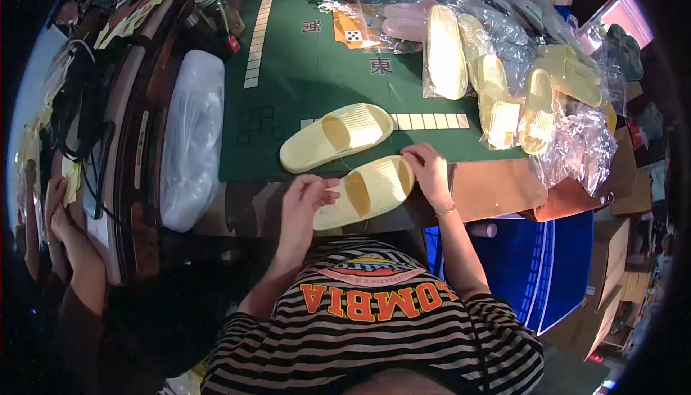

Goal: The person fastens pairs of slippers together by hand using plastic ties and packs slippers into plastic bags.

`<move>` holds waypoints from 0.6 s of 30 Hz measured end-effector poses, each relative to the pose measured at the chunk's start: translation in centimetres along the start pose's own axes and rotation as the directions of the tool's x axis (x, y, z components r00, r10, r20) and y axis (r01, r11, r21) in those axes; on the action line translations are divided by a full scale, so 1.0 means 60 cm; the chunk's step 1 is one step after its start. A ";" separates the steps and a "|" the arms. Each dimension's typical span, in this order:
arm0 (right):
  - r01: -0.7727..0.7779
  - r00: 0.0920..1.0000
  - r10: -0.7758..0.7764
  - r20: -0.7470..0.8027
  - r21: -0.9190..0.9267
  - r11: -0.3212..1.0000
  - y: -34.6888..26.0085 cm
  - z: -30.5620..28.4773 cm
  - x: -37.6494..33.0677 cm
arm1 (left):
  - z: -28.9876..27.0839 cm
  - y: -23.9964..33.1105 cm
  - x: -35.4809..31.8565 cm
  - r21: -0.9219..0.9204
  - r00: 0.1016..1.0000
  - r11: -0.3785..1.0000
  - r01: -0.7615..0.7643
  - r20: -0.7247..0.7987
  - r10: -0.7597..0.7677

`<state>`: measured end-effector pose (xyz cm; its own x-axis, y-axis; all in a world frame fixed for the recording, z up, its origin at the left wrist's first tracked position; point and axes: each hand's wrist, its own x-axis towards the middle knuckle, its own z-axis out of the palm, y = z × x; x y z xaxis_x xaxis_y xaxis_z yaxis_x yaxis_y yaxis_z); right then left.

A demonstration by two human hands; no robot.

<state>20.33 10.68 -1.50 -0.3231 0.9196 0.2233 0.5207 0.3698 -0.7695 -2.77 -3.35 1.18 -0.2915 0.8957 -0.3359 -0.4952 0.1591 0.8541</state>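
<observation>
In the centre of the frame, a pale-yellow moulded slipper with a ribbed strap [383, 181] lies at the green-topped bench's [309, 71] near edge, left hand [311, 195] by its heel, right hand [426, 170] at its toe; I cannot tell whether either grip is clamped.

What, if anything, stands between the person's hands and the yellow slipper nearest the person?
Nothing visible blocks the near slipper: the right hand is at its toe end, the left hand at its heel end.

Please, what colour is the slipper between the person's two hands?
The slipper is pale yellow, seen best in the head view.
</observation>
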 end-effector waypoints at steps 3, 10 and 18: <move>-0.117 0.989 0.130 -0.076 0.151 0.982 -0.010 0.011 0.011 | -0.016 0.019 0.016 -0.064 0.992 0.992 -0.110 -0.072 0.105; -0.141 0.929 0.369 -0.026 0.897 0.419 0.003 0.045 0.066 | -0.021 0.052 0.083 -0.068 0.945 0.963 -0.261 -0.220 0.240; -0.155 0.985 0.170 0.029 0.577 0.802 0.000 0.077 0.089 | -0.012 -0.008 0.203 0.430 0.966 0.874 -0.228 -0.013 0.258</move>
<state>14.97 14.95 -3.07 -0.2522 0.9650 0.0717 0.0117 0.0771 -0.9970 -6.66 7.15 -3.62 -0.4199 0.9011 -0.1086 -0.0142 0.1132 0.9935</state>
